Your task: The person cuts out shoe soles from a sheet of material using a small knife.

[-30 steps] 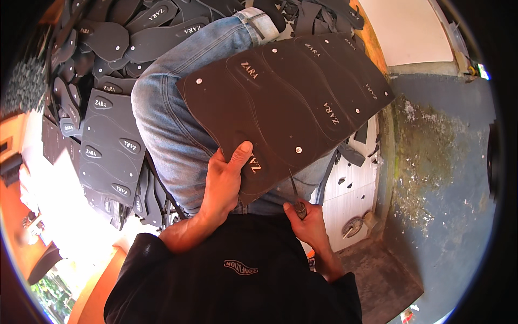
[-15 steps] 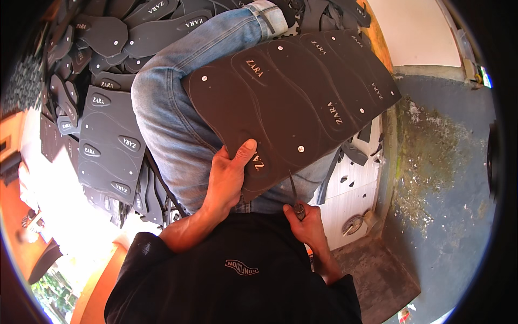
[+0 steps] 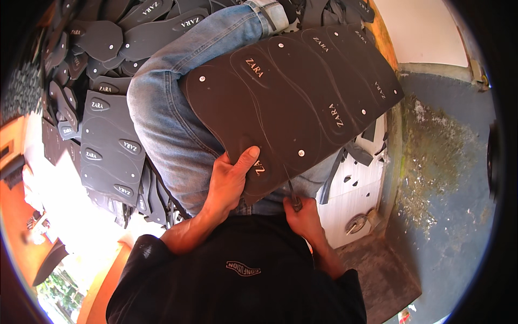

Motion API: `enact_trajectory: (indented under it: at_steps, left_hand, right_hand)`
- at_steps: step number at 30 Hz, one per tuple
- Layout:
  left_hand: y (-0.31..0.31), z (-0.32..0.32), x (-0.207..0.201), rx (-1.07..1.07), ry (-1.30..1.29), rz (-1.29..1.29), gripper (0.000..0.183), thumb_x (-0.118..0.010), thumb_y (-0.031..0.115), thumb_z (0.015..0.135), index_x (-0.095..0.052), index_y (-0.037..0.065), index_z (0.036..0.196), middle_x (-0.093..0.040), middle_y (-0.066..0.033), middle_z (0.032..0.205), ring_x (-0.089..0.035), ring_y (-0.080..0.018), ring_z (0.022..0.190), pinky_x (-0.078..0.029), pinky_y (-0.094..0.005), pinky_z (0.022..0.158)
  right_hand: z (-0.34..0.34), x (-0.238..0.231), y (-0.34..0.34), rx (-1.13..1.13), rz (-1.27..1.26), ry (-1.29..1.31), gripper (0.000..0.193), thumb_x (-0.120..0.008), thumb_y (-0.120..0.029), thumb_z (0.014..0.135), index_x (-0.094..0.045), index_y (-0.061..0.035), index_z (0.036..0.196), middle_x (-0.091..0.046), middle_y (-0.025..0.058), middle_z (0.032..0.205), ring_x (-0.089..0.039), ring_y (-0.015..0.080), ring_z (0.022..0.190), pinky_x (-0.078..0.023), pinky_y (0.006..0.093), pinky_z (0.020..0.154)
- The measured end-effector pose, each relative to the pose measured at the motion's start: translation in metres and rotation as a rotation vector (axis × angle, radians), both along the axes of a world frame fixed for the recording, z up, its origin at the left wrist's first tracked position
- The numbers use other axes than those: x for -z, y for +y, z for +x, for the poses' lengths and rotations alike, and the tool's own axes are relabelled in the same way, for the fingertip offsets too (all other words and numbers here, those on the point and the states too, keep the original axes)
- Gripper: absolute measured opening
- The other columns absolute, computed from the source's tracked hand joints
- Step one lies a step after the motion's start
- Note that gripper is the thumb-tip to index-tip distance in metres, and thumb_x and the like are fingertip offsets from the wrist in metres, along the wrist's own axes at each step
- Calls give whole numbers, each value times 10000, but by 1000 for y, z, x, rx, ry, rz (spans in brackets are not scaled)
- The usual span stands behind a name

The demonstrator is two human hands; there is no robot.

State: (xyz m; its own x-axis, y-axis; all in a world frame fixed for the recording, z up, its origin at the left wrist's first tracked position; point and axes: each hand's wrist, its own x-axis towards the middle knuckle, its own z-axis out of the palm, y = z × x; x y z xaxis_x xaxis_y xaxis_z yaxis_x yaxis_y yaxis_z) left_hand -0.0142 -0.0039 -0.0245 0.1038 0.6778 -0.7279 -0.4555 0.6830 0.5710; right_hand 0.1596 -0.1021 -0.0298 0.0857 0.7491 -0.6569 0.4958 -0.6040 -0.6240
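Observation:
A dark foam sheet point(image 3: 291, 102) with moulded sandal-sole outlines and small white round marks lies tilted across my lap. My left hand point(image 3: 229, 178) grips its near left corner, thumb on top and the fingers hidden underneath. Just right of it, my right hand point(image 3: 305, 216) is closed around the handle of a slim knife point(image 3: 294, 198). The thin blade points away from me and meets the near edge of the sheet. How deep the tip goes into the foam I cannot tell.
At the left, another foam sheet point(image 3: 110, 146) leans beside several cut soles point(image 3: 97, 40) piled up. Dark scraps point(image 3: 359, 154) lie on pale tiles point(image 3: 345, 210) to the right. A round metal object point(image 3: 356, 223) sits there, near a brown block point(image 3: 386, 270) and a grey floor point(image 3: 453, 232).
My right hand and the knife have shifted slightly down and left at the sheet's near edge, and less of the blade shows. My left hand keeps its hold on the corner.

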Motion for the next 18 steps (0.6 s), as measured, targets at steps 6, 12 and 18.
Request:
enact_trajectory:
  at_steps: [6, 12, 18]
  left_hand:
    - [2, -1, -3, 38, 39, -7, 306, -642, 220, 877, -595, -24, 1055, -639, -65, 962, -608, -112, 840, -505, -241, 747]
    - [3, -1, -2, 60, 28, -7, 286, -638, 219, 880, -608, -21, 1032, -643, -59, 947, -606, -104, 832, -505, -239, 743]
    - [4, -2, -3, 58, 5, -11, 261, -633, 200, 883, -615, -22, 1019, -647, -56, 932, -604, -99, 825, -505, -232, 738]
  right_hand:
    - [-7, 7, 7, 16, 69, 6, 220, -592, -146, 799, -561, 24, 663, -537, 226, 567, -566, 422, 586, -413, 450, 506]
    - [-10, 13, 22, -40, 66, -32, 225, -620, -145, 803, -588, 57, 710, -555, 167, 521, -575, 255, 473, -401, 390, 479]
    - [-14, 19, 34, -39, 72, -15, 201, -628, -114, 767, -621, 59, 869, -638, 203, 721, -653, 322, 712, -481, 363, 626]
